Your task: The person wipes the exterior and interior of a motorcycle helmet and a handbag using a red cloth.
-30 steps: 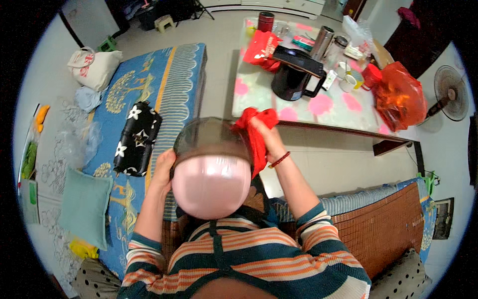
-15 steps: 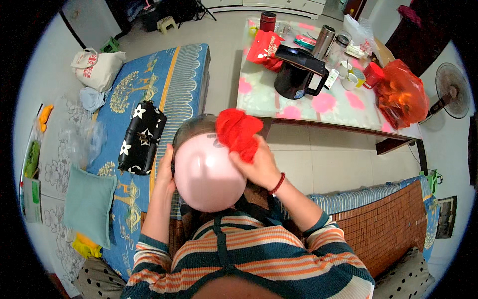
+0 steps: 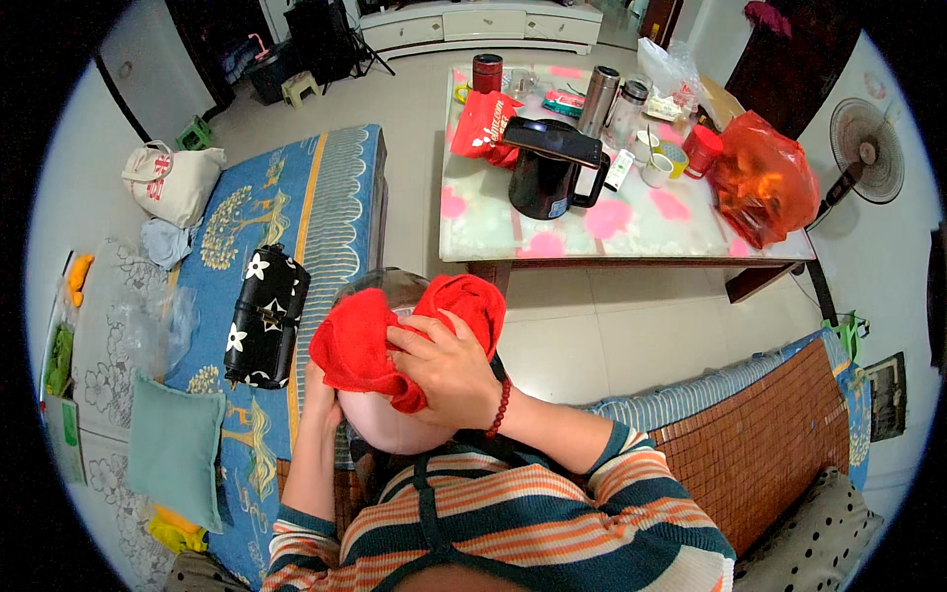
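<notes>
A glossy pink helmet (image 3: 383, 426) with a dark see-through visor (image 3: 402, 287) is held in front of my body. My left hand (image 3: 321, 398) grips its left side, with the fingers partly hidden behind the shell. Over the helmet's upper part lies a bunched red cloth (image 3: 353, 338), spread to both sides. My right hand (image 3: 446, 373), a red bead bracelet on its wrist, presses the cloth against the shell with bent fingers. Most of the visor and the pink top are covered by the cloth.
Ahead to the right stands a low table (image 3: 483, 232) with a black kettle (image 3: 543, 183), a phone (image 3: 554, 141) across its top, cups and a red plastic bag (image 3: 764, 178). On the left, a blue-covered seat (image 3: 340, 197) bears a black flowered handbag (image 3: 268, 316) and a teal cushion (image 3: 178, 452).
My right hand has moved left across the helmet with the red cloth, which now spreads over its upper part. The head view has shifted, showing more of the far room.
</notes>
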{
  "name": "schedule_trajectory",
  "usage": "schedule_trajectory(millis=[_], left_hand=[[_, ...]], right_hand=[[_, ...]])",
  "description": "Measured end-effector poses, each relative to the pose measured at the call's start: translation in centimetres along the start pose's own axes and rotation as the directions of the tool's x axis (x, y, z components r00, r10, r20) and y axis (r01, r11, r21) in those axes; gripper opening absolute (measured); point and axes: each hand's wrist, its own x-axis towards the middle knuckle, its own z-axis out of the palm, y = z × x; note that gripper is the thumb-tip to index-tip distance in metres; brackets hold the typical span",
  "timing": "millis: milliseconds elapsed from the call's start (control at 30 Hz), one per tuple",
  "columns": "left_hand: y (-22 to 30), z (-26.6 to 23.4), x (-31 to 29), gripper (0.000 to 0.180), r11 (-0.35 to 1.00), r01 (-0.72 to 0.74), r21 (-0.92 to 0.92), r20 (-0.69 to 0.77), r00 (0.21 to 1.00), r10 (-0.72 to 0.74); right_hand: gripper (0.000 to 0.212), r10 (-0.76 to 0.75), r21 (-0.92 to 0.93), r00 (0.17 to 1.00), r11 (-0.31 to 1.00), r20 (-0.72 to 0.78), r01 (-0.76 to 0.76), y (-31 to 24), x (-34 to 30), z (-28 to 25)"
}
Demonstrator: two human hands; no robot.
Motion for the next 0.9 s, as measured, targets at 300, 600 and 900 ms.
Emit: schedule_trajectory(millis=[300,600,900], left_hand=[[-1.2,-1.5,0.8,0.049,0.999,0.005,0.054,0.090,0.996,-0.010],[1.2,1.4,-1.7,0.064,0.994,0.057,-0.091,-0.012,0.998,-0.058],[0.6,0.7,0.4,0.073,0.884,0.141,-0.445,0.168,0.983,-0.072]], right_hand=[[0.039,0.046,0.017,0.996,0.999,-0.076,-0.045,0.9,-0.3,0.0],[0.049,0.493,0.494,0.853,0.792,-0.173,-0.358,6.9,-3.8,4.1],[0.039,0.701,0.823,0.710,0.439,-0.063,-0.360,7.4,-4.2,3.7]])
